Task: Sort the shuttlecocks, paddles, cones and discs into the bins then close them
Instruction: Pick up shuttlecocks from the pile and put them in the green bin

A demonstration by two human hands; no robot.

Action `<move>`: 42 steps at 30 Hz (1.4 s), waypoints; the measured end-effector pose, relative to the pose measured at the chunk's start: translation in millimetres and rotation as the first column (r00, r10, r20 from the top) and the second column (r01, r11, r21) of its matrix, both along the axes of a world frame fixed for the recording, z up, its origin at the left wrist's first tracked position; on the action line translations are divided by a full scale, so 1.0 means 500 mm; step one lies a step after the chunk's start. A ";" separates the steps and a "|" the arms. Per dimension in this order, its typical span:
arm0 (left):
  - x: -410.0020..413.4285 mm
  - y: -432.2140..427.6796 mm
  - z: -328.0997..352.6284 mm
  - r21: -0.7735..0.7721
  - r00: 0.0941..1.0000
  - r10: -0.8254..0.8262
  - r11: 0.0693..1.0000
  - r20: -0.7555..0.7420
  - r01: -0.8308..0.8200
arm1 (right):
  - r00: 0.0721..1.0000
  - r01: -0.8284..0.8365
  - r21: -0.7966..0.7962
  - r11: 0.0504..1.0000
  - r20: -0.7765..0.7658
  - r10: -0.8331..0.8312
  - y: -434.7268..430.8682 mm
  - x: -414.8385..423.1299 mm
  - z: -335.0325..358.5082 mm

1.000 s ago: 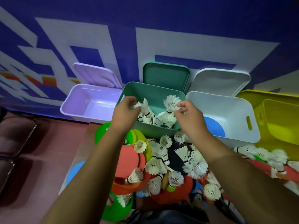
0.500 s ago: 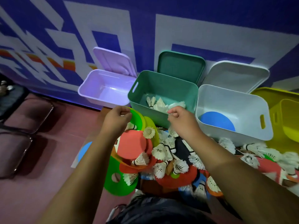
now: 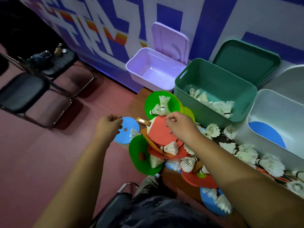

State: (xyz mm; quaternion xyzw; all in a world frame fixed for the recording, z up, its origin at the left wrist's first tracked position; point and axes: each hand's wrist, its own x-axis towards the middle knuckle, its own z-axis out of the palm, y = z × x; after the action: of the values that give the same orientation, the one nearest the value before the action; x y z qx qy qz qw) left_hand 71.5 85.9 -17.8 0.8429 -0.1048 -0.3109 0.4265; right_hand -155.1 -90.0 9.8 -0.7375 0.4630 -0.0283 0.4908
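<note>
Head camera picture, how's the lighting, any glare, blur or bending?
Head view: dim overall, the top left corner near black; a bright sheen on the purple bin floor; wide-angle bending tilts the green bin and wall pattern; shuttlecocks at the right edge look soft.

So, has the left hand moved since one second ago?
Yes. The left hand was at the near left rim of the green bin; now it is left of it and nearer the person, by the blue disc.

From where I stood, nothing could be read. The wall (image 3: 213, 17) bore big white-and-blue blocks, perhaps letters; the pale label (image 3: 141, 120) on the paddle handle (image 3: 145, 124) was blurred.
</note>
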 end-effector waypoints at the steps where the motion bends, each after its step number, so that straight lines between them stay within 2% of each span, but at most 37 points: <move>1: 0.011 0.013 -0.012 0.014 1.000 0.021 1.000 -0.008 -0.021 | 1.000 -0.012 0.014 1.000 -0.008 0.012 0.006 0.012 -0.006; 6: 0.057 0.047 -0.074 0.150 0.996 0.092 0.984 0.016 -0.093 | 0.998 -0.051 0.053 0.997 -0.045 0.053 0.030 0.072 -0.030; 11: 0.084 0.041 -0.153 0.337 0.998 0.042 0.941 -0.037 -0.027 | 0.989 -0.109 0.033 0.993 -0.095 0.112 0.039 0.122 -0.051; 17: 0.098 0.015 -0.202 0.366 0.999 -0.036 0.930 -0.013 0.039 | 0.975 -0.180 0.037 0.983 -0.129 0.183 0.044 0.164 -0.071; 23: 0.114 0.019 -0.282 0.384 0.999 0.051 0.922 -0.014 -0.042 | 0.967 -0.221 0.042 0.974 -0.120 0.224 0.052 0.188 -0.082; 26: 0.107 0.019 -0.277 0.372 0.991 0.115 0.925 -0.064 -0.083 | 0.965 -0.234 0.052 0.971 -0.107 0.238 0.055 0.188 -0.086; 29: 0.097 0.018 -0.281 0.304 0.988 0.103 0.951 -0.115 -0.064 | 0.963 -0.239 0.056 0.969 -0.115 0.244 0.057 0.183 -0.092; 32: 0.088 0.015 -0.285 0.321 0.984 0.099 0.946 -0.150 -0.046 | 0.969 -0.209 0.060 0.976 -0.119 0.215 0.056 0.174 -0.096; 35: 0.093 0.003 -0.310 0.389 0.986 0.133 0.917 -0.101 -0.084 | 0.973 -0.182 0.065 0.981 -0.135 0.189 0.052 0.163 -0.101; 38: 0.118 0.003 -0.419 0.468 0.996 0.088 0.881 -0.003 -0.077 | 0.978 -0.154 0.078 0.985 -0.130 0.163 0.052 0.151 -0.105; 42: 0.081 -0.007 -0.342 0.515 0.998 -0.050 0.857 0.040 0.022 | 0.984 -0.128 0.095 0.987 -0.110 0.138 0.052 0.132 -0.112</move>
State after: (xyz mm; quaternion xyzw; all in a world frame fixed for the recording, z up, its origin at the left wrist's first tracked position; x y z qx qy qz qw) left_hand 112.0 82.5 -188.7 0.9319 -0.0449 -0.3133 0.1773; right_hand -89.0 -64.2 -46.1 -0.7449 0.4412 0.0682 0.4957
